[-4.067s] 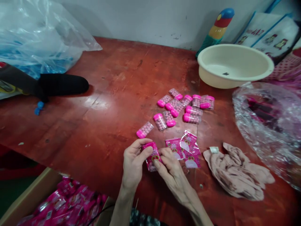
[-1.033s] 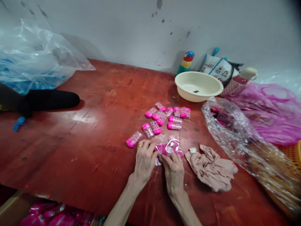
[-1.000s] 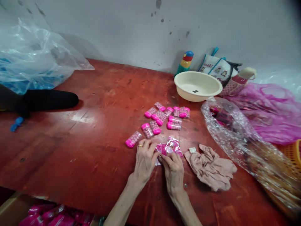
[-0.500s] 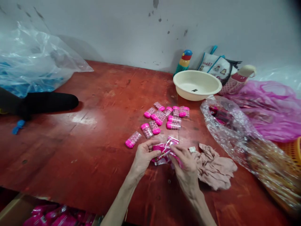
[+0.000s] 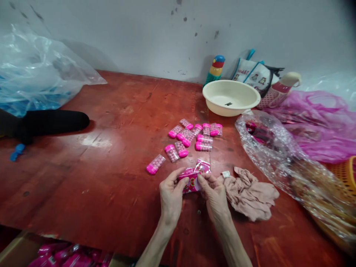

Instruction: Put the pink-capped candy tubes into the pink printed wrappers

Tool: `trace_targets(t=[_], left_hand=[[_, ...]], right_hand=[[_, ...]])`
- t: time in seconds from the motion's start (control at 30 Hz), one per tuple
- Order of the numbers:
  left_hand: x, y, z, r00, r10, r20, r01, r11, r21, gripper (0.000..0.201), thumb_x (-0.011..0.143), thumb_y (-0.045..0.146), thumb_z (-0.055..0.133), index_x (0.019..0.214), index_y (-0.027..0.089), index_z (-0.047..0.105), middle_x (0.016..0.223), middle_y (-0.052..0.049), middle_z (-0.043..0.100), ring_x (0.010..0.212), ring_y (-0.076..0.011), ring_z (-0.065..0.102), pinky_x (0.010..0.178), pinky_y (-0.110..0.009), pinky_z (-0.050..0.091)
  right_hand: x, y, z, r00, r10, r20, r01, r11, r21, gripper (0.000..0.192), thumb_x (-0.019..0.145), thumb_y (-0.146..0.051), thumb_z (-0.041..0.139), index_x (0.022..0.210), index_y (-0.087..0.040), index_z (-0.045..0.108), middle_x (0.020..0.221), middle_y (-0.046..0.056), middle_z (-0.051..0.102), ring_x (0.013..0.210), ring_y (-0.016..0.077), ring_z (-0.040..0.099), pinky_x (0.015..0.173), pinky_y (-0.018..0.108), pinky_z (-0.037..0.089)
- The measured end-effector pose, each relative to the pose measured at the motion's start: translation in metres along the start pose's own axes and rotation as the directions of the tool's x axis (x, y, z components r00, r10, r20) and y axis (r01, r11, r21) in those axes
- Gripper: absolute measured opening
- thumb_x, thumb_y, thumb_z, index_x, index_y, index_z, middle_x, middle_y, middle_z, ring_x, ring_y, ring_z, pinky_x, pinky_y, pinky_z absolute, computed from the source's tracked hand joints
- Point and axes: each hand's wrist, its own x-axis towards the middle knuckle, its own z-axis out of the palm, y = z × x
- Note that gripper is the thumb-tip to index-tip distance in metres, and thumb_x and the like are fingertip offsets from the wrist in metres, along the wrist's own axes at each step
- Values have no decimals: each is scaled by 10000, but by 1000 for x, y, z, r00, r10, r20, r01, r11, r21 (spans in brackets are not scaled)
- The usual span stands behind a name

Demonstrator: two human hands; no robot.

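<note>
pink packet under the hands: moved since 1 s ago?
Yes. The pink packet was flat on the table beside the cloth; now the left hand and right hand hold it lifted, slightly left.

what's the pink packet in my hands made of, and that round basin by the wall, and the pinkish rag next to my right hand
Pink packet: probably thin glossy plastic film, since it glints and crinkles between the left hand and right hand. Basin: looks like moulded cream plastic, smooth, evenly coloured, with a rolled rim. Rag: soft matte fabric, perhaps knit, lying in limp folds.
</note>
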Motion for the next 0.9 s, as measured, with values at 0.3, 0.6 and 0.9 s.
trace_targets(t=[0.3, 0.6, 0.9], left_hand=[[11, 16, -16, 932, -231, 278, 229, 973, 40, 301, 668, 314, 719, 892, 114, 701, 732, -44, 699, 646, -130, 601, 626, -220, 460], [14, 9, -20, 914, -285, 289, 281, 958, 55, 88, 618, 191, 736, 588, 111, 714, 526, -14, 641, 492, -101, 529, 517, -205, 396], [9, -1, -18, 968, -241, 73, 250, 955, -161, 141, 607, 194, 750, 552, 137, 634, 500, 52, 580, 482, -59, 492, 521, -167, 400]], right_hand=[[3, -4, -7, 974, -188, 126, 219, 924, -313, 74, 750, -268, 652, 739, -196, 664, 654, -16, 609, 602, 140, 528, 572, 245, 404], [5, -12, -3, 959, -193, 208, 260, 891, -372, 122, 806, -289, 592, 806, -220, 692, 743, 13, 634, 708, 166, 538, 668, 274, 402], [-2, 11, 13, 983, -17, 183, 57, 976, -212, 161, 743, -290, 668, 665, -164, 607, 604, -20, 581, 557, 111, 514, 560, 233, 422]])
